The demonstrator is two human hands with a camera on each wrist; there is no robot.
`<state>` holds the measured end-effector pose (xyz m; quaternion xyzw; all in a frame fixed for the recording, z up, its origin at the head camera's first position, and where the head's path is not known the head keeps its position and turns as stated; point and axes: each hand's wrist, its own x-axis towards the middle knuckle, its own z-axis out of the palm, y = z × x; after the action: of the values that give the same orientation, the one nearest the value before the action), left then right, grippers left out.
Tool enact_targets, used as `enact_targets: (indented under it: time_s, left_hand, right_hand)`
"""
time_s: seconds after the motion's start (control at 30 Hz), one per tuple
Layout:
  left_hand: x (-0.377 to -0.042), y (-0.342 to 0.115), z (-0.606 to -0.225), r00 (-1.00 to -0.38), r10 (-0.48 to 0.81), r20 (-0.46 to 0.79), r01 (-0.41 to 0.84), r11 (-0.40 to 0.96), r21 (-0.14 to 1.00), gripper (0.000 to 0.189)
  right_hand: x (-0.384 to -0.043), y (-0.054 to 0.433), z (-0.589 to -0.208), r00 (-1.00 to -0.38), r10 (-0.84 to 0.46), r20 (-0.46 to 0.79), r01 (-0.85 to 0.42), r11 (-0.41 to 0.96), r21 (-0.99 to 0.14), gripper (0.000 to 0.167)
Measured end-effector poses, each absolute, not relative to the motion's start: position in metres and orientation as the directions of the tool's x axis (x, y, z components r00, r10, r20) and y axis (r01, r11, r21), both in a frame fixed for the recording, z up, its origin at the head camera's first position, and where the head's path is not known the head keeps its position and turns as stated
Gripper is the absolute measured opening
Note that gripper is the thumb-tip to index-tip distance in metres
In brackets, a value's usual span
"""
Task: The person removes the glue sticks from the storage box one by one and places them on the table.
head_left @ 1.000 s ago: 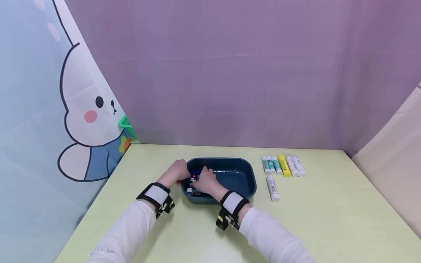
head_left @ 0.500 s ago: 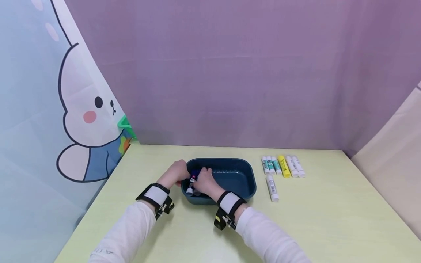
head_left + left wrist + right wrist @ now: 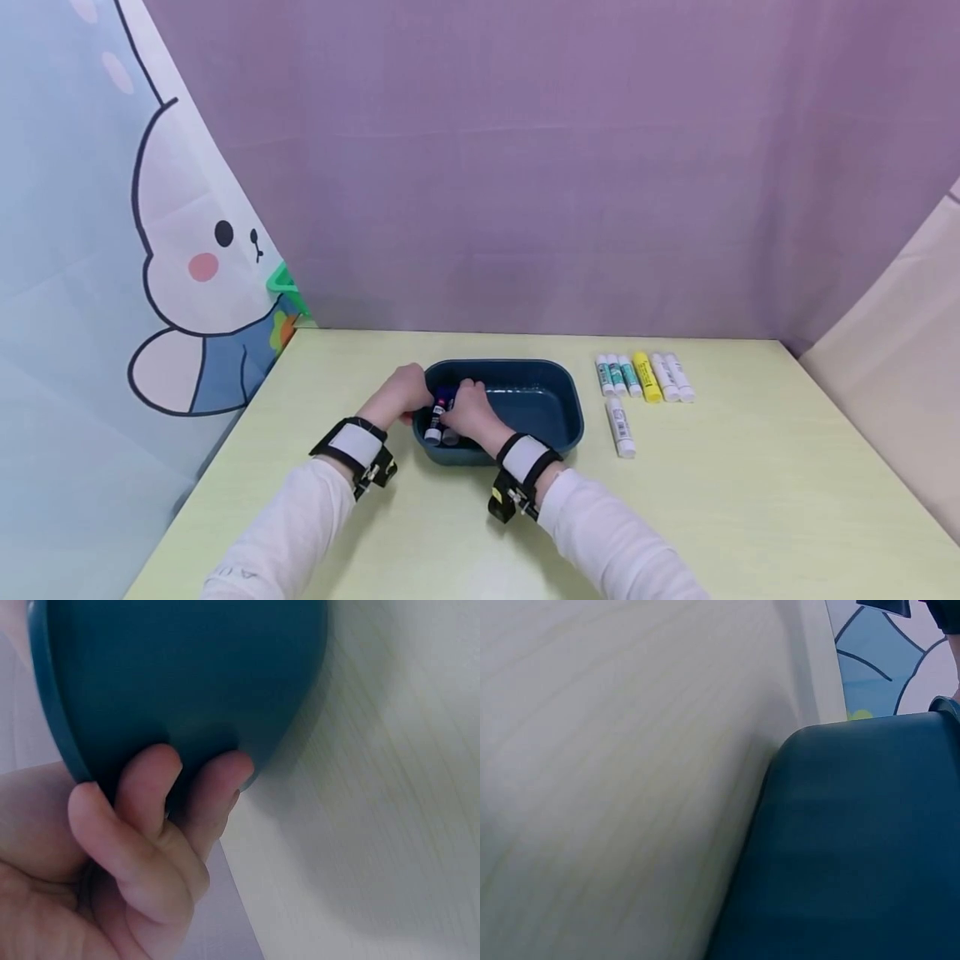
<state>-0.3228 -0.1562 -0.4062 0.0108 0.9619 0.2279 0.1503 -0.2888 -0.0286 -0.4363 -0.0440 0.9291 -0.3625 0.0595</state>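
A dark blue-green plastic bin [image 3: 536, 417] sits on the table. Dark glue sticks [image 3: 436, 423] with pale ends lie side by side at its left end. At the left rim, my left hand [image 3: 407, 390] grips the bin; in the left wrist view, that hand's [image 3: 161, 847] bent fingers press the outside of the bin wall [image 3: 202, 667]. My right hand [image 3: 471, 414] reaches into the bin, its fingers curled at the second glue stick [image 3: 450, 437], partly covering it. The right wrist view shows only the bin's outer wall [image 3: 855, 840], with the right hand out of sight.
Right of the bin, small green-labelled glue sticks [image 3: 617, 375], a yellow one [image 3: 647, 377] and white ones [image 3: 672, 377] form a row. Another white glue stick [image 3: 620, 427] lies in front of them. A purple curtain [image 3: 525, 167] hangs behind the table [image 3: 750, 467].
Almost nothing differs. The right wrist has shifted slightly left, while both hands stay at the left end of the bin and the glue sticks keep their places.
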Motion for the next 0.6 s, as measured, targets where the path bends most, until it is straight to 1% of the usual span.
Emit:
enact_targets:
  time_s: [0.2, 0.3, 0.43, 0.6]
  left_hand:
    - [-0.325, -0.156, -0.409, -0.954, 0.086, -0.287, -0.052, 0.896, 0.441, 0.023]
    - [-0.326, -0.156, -0.410, -0.952, 0.081, -0.294, -0.059, 0.897, 0.437, 0.025]
    - [-0.327, -0.156, -0.410, -0.951, 0.074, -0.300, -0.067, 0.899, 0.433, 0.025]
    - [-0.326, -0.156, -0.409, -0.951, 0.068, -0.301, -0.074, 0.896, 0.438, 0.027]
  right_hand:
    - [-0.290, -0.026, -0.436, -0.990, -0.122, -0.076, -0.035, 0.718, -0.695, 0.064]
    - [-0.290, -0.024, -0.434, -0.992, -0.100, -0.079, -0.014, 0.697, -0.717, 0.065]
    - [-0.292, -0.019, -0.431, -0.993, -0.070, -0.093, 0.027, 0.637, -0.770, 0.065]
    - [-0.292, -0.011, -0.426, -0.992, -0.069, -0.106, 0.053, 0.538, -0.841, 0.064]
